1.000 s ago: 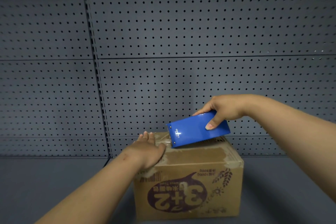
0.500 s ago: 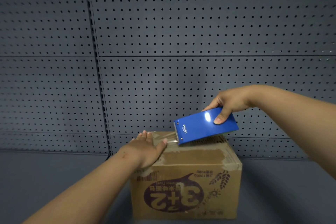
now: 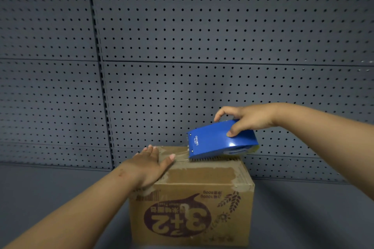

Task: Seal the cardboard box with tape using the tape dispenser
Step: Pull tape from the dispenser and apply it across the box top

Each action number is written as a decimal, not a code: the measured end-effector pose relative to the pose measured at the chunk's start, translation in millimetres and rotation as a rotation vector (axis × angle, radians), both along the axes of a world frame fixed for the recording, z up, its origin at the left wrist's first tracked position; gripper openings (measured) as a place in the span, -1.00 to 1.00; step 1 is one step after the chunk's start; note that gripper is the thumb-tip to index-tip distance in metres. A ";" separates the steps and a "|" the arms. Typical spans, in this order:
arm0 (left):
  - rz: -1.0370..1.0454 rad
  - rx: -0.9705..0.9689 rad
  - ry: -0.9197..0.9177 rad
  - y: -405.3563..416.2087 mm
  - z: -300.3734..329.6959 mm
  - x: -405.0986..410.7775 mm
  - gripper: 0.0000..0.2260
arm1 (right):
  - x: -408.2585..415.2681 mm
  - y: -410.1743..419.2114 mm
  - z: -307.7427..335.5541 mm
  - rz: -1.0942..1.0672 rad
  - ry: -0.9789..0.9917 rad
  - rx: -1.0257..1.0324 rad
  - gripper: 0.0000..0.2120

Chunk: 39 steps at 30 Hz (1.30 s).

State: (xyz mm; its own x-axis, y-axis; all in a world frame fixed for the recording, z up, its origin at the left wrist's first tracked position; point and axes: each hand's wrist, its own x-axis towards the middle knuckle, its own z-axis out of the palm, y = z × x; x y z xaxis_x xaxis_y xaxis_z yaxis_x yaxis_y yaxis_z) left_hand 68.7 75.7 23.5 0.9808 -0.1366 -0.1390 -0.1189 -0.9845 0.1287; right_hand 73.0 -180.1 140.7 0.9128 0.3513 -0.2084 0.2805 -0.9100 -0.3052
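A brown cardboard box (image 3: 192, 208) with an upside-down "3+2" print stands on a grey shelf, its top flaps closed. My left hand (image 3: 150, 164) lies flat on the left part of the box top, fingers spread. A blue tape dispenser (image 3: 216, 140) rests tilted on the box top toward the right, with its toothed edge touching the cardboard. My right hand (image 3: 245, 120) grips the dispenser from above at its back end. A stretch of clear tape (image 3: 180, 155) runs along the top between my left thumb and the dispenser's front.
A grey pegboard wall (image 3: 202, 46) rises close behind the box. The grey shelf surface (image 3: 303, 218) extends on both sides of the box.
My right hand has drawn the dispenser further right along the box top and tipped it lower, so its teeth now meet the cardboard. My left hand stays flat on the left side.
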 end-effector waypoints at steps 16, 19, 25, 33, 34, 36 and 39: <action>0.011 0.032 -0.014 0.0 -1.3 2.0 -0.39 | -18.3 -7.3 4.9 0.116 -0.214 -0.251 -0.36; 0.015 0.024 -0.009 -0.5 -0.6 0.9 -0.38 | -16.5 -28.4 14.0 0.065 -0.169 -0.219 -0.40; 0.018 0.024 -0.004 0.0 -1.6 0.4 -0.38 | -12.0 -54.3 10.2 0.066 -0.097 -0.185 -0.38; 0.028 -0.001 -0.005 0.1 -2.3 3.7 -0.37 | -25.7 -124.6 8.4 -0.068 -0.039 -0.127 -0.39; 0.029 -0.003 -0.001 0.3 -2.6 3.9 -0.37 | -26.2 -128.8 6.3 -0.068 -0.029 -0.106 -0.39; 0.028 -0.001 -0.002 0.4 -3.3 4.0 -0.38 | -27.0 -135.2 3.4 -0.060 -0.033 -0.105 -0.38; 0.030 0.003 -0.016 0.8 -3.8 3.7 -0.38 | -30.3 -140.3 0.2 -0.065 -0.033 -0.133 -0.37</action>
